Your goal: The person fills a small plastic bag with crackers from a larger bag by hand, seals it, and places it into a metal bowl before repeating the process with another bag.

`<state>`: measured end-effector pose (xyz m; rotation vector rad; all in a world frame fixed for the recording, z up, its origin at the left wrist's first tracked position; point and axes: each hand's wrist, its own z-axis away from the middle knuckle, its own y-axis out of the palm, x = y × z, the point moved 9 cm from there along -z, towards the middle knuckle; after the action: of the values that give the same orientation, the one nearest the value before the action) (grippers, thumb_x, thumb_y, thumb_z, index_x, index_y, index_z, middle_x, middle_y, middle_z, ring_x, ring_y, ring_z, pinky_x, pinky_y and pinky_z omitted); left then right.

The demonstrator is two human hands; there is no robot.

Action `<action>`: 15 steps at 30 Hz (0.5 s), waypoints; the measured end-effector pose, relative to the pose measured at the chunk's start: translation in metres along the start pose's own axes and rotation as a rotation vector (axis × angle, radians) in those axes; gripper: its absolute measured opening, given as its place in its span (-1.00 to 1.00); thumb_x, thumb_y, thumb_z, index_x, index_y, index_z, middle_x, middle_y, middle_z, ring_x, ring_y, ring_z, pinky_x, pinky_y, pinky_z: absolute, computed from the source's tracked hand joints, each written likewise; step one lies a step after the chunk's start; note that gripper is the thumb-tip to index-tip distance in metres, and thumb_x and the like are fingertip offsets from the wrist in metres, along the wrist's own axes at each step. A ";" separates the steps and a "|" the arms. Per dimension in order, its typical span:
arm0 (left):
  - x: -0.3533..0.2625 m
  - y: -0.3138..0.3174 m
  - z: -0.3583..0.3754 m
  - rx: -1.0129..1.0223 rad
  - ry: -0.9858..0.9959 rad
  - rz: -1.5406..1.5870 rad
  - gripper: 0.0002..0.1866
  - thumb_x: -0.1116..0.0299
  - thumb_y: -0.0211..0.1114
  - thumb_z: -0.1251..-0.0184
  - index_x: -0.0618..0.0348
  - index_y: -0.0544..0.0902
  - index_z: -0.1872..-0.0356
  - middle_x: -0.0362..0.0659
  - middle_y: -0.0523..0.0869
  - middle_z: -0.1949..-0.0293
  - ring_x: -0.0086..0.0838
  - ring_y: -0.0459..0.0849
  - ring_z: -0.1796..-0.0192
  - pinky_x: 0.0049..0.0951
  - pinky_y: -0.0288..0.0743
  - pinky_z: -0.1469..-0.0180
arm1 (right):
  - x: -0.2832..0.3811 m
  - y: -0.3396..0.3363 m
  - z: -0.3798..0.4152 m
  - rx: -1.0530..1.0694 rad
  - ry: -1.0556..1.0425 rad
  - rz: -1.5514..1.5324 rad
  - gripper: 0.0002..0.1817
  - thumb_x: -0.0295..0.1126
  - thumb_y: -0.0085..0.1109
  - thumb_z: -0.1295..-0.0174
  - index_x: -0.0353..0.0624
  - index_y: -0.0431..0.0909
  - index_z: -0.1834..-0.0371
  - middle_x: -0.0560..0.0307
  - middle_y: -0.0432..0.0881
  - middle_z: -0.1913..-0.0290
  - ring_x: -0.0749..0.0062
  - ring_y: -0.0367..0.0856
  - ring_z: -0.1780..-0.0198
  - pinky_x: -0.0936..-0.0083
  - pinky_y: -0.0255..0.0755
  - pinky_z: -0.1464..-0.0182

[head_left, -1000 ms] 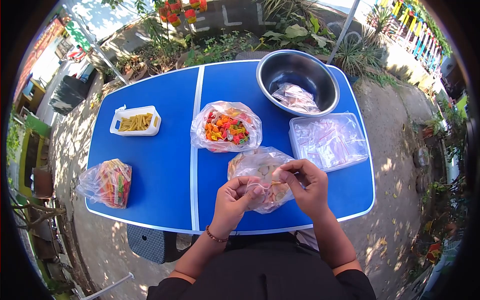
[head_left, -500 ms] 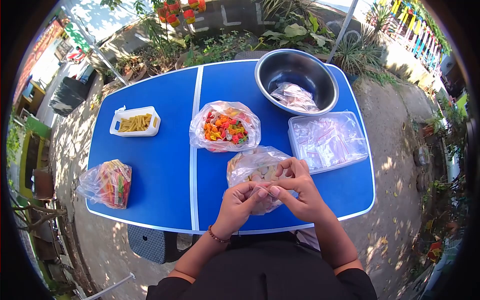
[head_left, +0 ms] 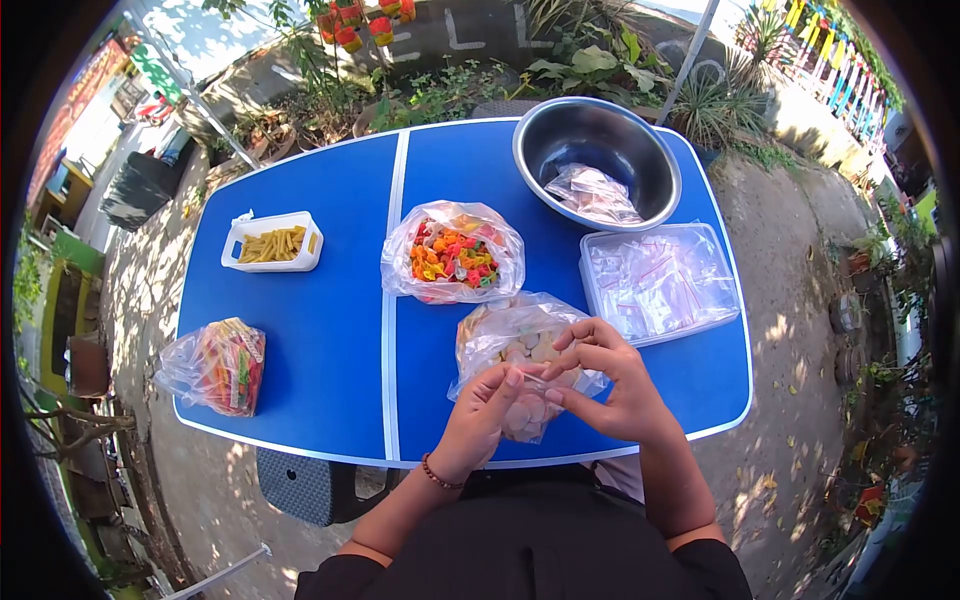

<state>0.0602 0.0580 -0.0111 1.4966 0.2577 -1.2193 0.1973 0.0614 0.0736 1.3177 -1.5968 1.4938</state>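
My left hand (head_left: pixel 482 410) pinches the top edge of a small clear zip bag (head_left: pixel 525 418) between thumb and fingers. Round, flat, pale pinkish pieces show through the plastic as it hangs below my hands. My right hand (head_left: pixel 615 385) is just right of the bag's top edge, its thumb and curled fingers apart with a gap between them. Behind both hands lies a larger clear plastic bag (head_left: pixel 500 325) of pale round pieces, its lower part partly hidden by my hands.
On the blue table (head_left: pixel 310 350) stand a bag of colourful pieces (head_left: pixel 455 255), a tub of small zip bags (head_left: pixel 660 280) and a metal basin (head_left: pixel 598 140) holding filled packets. Leftward are a white basket of yellowish sticks (head_left: pixel 270 245) and a bag of colourful packets (head_left: pixel 225 370).
My right fingers have come off the small bag's top edge and spread apart. The left hand keeps its pinch, and more of the bag now shows below.
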 end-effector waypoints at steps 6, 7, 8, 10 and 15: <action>-0.022 -0.006 0.007 -0.112 0.208 -0.312 -0.73 0.35 0.31 -0.52 0.33 0.62 -0.07 -0.06 0.80 0.12 -0.49 0.81 0.09 -0.50 0.68 -0.01 | -0.003 0.000 0.007 -0.056 0.077 -0.056 -0.84 -0.62 0.38 -0.13 -0.27 0.67 0.21 0.09 0.65 0.32 0.37 0.68 0.33 0.50 0.55 0.20; -0.025 -0.007 0.009 -0.110 0.228 -0.317 -0.75 0.38 0.32 -0.51 0.34 0.63 -0.05 -0.06 0.81 0.13 -0.50 0.81 0.10 -0.51 0.68 -0.01 | -0.001 -0.001 0.009 -0.026 0.051 0.013 -0.83 -0.62 0.38 -0.13 -0.28 0.66 0.21 0.07 0.65 0.32 0.36 0.68 0.31 0.49 0.55 0.19; -0.026 -0.008 0.010 -0.107 0.248 -0.322 -0.77 0.41 0.33 -0.50 0.35 0.63 -0.03 -0.06 0.81 0.14 -0.50 0.81 0.10 -0.52 0.67 -0.01 | 0.001 0.000 0.010 0.003 0.025 0.083 -0.82 -0.62 0.38 -0.13 -0.29 0.66 0.20 0.05 0.65 0.32 0.34 0.68 0.30 0.47 0.56 0.18; -0.032 -0.008 0.013 -0.136 0.336 -0.351 -0.79 0.42 0.33 -0.49 0.35 0.64 0.00 -0.04 0.81 0.15 -0.49 0.81 0.10 -0.52 0.67 0.00 | 0.004 -0.003 0.013 -0.043 -0.005 0.080 -0.83 -0.62 0.38 -0.11 -0.28 0.66 0.23 0.04 0.64 0.34 0.30 0.67 0.30 0.45 0.55 0.20; -0.037 -0.007 0.015 -0.147 0.454 -0.495 -0.86 0.50 0.33 -0.47 0.36 0.66 0.07 -0.03 0.80 0.14 -0.43 0.82 0.07 -0.49 0.69 -0.01 | 0.018 -0.010 0.019 -0.104 -0.171 0.188 -0.84 -0.64 0.39 -0.06 -0.27 0.67 0.28 0.04 0.64 0.36 0.21 0.63 0.30 0.40 0.52 0.23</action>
<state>0.0307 0.0643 0.0157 1.6169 1.0490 -1.1873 0.2037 0.0400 0.0895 1.2957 -1.9270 1.4147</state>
